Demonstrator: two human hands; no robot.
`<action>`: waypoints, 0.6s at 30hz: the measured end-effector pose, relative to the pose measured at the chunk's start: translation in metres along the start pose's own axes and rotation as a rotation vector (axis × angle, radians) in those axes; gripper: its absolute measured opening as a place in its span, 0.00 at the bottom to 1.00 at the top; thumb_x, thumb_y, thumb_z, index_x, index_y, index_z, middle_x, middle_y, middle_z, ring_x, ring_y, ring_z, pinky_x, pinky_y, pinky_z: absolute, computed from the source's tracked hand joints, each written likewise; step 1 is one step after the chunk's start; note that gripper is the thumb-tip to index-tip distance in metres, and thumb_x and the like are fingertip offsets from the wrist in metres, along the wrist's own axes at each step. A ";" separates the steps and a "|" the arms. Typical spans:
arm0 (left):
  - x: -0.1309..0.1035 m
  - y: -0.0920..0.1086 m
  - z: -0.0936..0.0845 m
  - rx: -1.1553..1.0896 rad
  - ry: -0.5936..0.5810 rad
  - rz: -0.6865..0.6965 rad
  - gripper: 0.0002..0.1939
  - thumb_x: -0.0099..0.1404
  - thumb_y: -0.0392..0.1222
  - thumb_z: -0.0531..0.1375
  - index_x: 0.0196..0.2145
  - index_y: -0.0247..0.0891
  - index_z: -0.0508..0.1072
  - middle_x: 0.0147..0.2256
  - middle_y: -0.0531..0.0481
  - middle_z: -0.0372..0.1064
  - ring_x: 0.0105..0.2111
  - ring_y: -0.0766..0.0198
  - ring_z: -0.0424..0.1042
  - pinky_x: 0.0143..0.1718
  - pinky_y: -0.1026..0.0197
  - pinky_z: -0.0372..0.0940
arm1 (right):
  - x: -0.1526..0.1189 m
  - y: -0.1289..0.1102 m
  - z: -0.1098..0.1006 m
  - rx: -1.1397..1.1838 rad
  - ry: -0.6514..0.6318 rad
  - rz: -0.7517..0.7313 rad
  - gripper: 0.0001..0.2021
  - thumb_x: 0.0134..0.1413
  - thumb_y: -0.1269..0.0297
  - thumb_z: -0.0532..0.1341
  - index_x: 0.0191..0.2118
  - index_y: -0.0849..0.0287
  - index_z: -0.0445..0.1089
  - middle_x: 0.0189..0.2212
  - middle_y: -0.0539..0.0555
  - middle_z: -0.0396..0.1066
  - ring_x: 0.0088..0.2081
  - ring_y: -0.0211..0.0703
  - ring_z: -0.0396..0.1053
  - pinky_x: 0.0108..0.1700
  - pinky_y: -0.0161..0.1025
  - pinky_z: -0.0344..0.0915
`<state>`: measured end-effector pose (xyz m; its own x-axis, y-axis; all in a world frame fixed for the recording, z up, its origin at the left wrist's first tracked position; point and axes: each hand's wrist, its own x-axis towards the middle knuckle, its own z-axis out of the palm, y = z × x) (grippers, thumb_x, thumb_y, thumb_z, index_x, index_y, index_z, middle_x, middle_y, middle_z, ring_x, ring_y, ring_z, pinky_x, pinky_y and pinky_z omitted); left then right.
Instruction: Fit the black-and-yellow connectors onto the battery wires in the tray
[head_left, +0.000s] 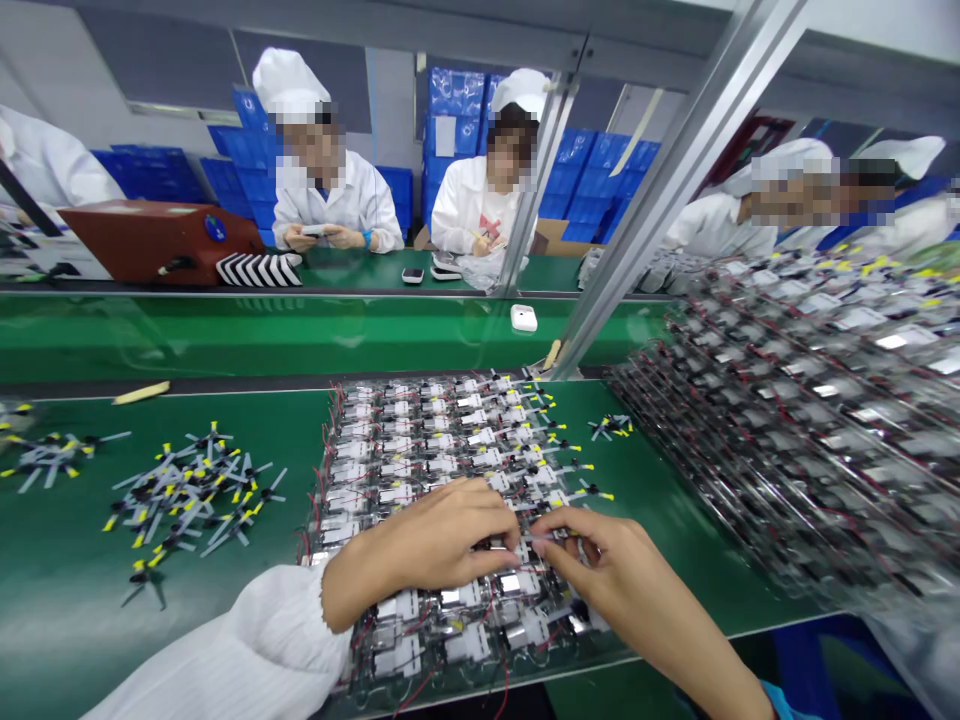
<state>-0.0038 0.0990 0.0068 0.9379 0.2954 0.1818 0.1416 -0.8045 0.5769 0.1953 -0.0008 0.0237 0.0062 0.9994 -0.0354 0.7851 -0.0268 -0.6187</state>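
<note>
A clear plastic tray (pixel 319 520) lies on the green bench in front of me, filled with rows of small white-and-silver units (pixel 480 437) with thin red wires. Over its lower middle, my left hand (pixel 442 535) rests palm down, fingers curled and thumb close to the fingertips. Facing it from the right, my right hand (pixel 607 555) pinches with thumb and index finger beside one of the units. Whatever small piece sits between the fingertips is too small to make out. Along the tray's right side, several small black parts with yellow tips (pixel 592 490) stick out.
Loose black parts with pale strips and yellow tips (pixel 199 485) lie heaped on the left. High stacked trays (pixel 810 400) stand at the right, behind a few loose parts (pixel 611 427). A metal post (pixel 660 200) rises beyond the tray. Co-workers (pixel 337 200) sit across the green belt (pixel 225 335).
</note>
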 end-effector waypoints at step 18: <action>0.002 0.004 0.001 -0.067 0.021 -0.106 0.12 0.66 0.46 0.64 0.45 0.38 0.74 0.39 0.48 0.73 0.41 0.57 0.71 0.44 0.57 0.62 | -0.006 0.003 -0.006 0.109 -0.036 0.011 0.10 0.62 0.58 0.56 0.37 0.54 0.73 0.25 0.48 0.71 0.23 0.39 0.62 0.27 0.34 0.57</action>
<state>-0.0010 0.0965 0.0088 0.9117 0.3886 0.1334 0.2175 -0.7320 0.6456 0.2014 -0.0063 0.0264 -0.0099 0.9975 -0.0695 0.7133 -0.0417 -0.6996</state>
